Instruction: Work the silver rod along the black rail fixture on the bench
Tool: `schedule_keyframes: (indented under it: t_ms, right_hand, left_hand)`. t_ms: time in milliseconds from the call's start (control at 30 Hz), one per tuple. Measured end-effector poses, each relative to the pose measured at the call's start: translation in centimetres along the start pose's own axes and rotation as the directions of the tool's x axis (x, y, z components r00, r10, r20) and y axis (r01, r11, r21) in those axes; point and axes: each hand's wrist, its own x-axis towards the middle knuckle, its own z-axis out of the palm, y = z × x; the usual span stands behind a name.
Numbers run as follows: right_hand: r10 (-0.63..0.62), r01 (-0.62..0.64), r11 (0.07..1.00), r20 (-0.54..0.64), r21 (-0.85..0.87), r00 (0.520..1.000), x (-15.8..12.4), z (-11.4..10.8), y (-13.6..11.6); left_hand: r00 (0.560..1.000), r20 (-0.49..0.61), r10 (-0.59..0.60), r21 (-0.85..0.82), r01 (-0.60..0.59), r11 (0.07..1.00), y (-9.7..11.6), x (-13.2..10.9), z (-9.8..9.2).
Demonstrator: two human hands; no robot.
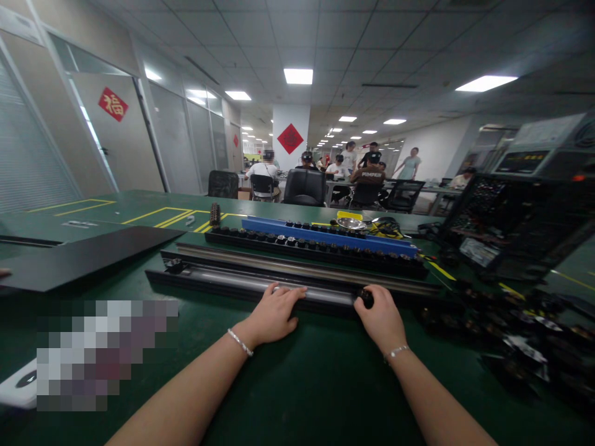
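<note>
A long black channel (160, 282) lies across the green table, with a shiny metal rod (214, 275) inside it. My left hand (269, 314) rests flat on the rod, its fingers stretched out and slightly apart. At the rod's right end, my right hand (383, 314) curls around a small round black part (367, 299) with thumb and fingers. Whether that part is fixed to the rod cannot be seen. Just behind lies a second dark channel with a metal rod (297, 265), roughly parallel to the first.
Farther back are a blue rail (325, 234) and a black strip (260, 238) lined with small black parts. Many dark parts (502, 328) pile up on the right beside an open black case (506, 217). A black panel (93, 251) and a partly blurred white object (21, 384) lie left.
</note>
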Motion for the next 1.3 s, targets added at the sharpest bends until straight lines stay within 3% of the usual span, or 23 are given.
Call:
schedule_keyframes:
  t_ms: [667, 1067, 1300]
  right_hand:
    - [0.166, -0.163, 0.985, 0.044, -0.064, 0.985, 0.0, -1.1, -0.1]
    - [0.279, -0.273, 0.944, 0.004, -0.184, 0.96, 0.7, -2.1, 2.8]
    - [0.328, -0.282, 0.9, 0.088, -0.333, 0.941, 1.1, -3.2, 4.0]
  left_hand:
    - [1.0, 0.0, -0.002, -0.008, 0.002, 1.0, 0.0, 0.0, 0.0]
    - [1.0, 0.01, -0.002, -0.022, 0.002, 1.0, 0.0, 0.0, -0.2]
    - [0.999, -0.038, -0.005, -0.038, 0.004, 0.999, -0.1, -0.1, 0.1]
